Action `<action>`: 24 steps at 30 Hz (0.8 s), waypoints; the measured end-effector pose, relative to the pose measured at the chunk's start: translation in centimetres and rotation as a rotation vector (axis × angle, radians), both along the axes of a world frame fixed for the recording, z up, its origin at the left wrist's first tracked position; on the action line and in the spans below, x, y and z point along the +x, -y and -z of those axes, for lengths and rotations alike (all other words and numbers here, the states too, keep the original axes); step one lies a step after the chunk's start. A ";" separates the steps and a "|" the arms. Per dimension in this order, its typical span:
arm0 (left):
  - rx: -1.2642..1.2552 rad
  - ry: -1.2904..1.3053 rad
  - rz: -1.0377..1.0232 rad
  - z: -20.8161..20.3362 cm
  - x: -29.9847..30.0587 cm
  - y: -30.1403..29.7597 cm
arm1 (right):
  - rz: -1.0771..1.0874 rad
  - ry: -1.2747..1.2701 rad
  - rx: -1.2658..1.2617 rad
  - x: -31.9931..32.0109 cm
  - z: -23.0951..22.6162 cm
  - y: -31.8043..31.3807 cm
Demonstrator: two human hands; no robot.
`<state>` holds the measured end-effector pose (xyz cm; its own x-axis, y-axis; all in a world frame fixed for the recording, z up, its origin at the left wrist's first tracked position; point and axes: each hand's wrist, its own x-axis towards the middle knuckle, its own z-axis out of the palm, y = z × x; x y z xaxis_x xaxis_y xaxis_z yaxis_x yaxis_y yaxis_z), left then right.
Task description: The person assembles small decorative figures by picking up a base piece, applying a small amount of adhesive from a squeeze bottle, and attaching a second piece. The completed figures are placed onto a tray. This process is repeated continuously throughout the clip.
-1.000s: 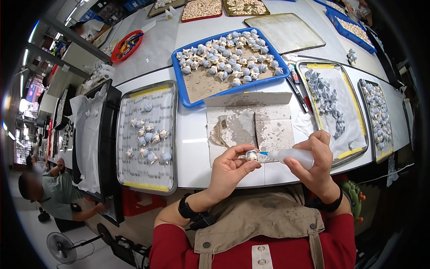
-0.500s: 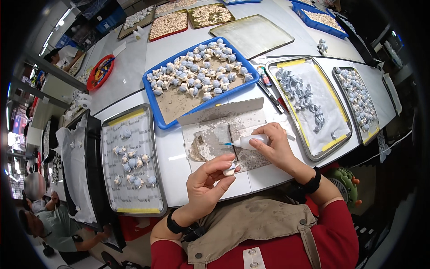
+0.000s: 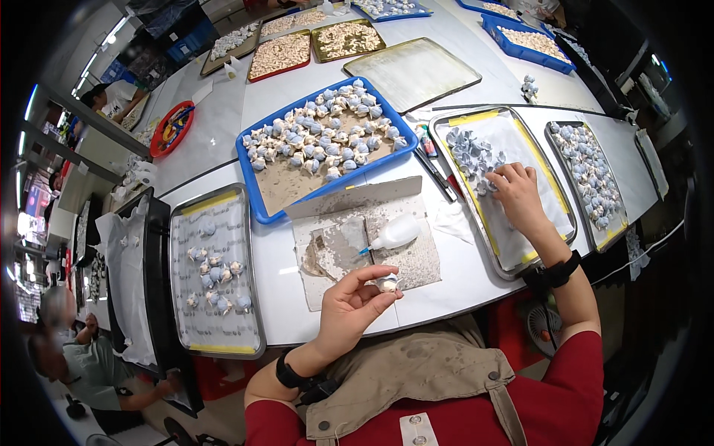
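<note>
Between the thumb and fingers of my left hand is a small cream-and-blue figurine, held above the near edge of the table. My right hand reaches over a metal tray lined with white paper. Its fingers are bent together at a pile of small grey-blue curved pieces; whatever lies between the fingertips is hidden. A white squeeze bottle with a blue nozzle lies on a stained cardboard sheet, just beyond my left hand.
Beyond the cardboard stands a blue tray of similar figurines. A lined metal tray with several more is at left, a fuller tray at right. Markers lie beside the blue tray. Farther back are a bare tray and a red basket.
My right hand has put the squeeze bottle down on the cardboard and moved right to the grey-blue pieces. My left hand still holds the figurine in nearly the same place.
</note>
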<state>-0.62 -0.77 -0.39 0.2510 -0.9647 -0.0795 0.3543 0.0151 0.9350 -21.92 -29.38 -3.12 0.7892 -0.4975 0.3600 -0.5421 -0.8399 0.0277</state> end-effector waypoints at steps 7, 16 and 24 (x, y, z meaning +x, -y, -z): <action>0.110 -0.194 -0.001 1.5 -1.3 2.1 | -0.123 0.380 0.480 2.4 -3.4 -8.4; 0.141 -0.208 0.069 2.1 -1.8 2.2 | -0.228 0.299 0.601 6.4 -3.1 -14.6; -0.004 -0.090 -0.051 2.1 -1.1 0.8 | -0.295 0.435 0.608 6.5 -2.9 -16.5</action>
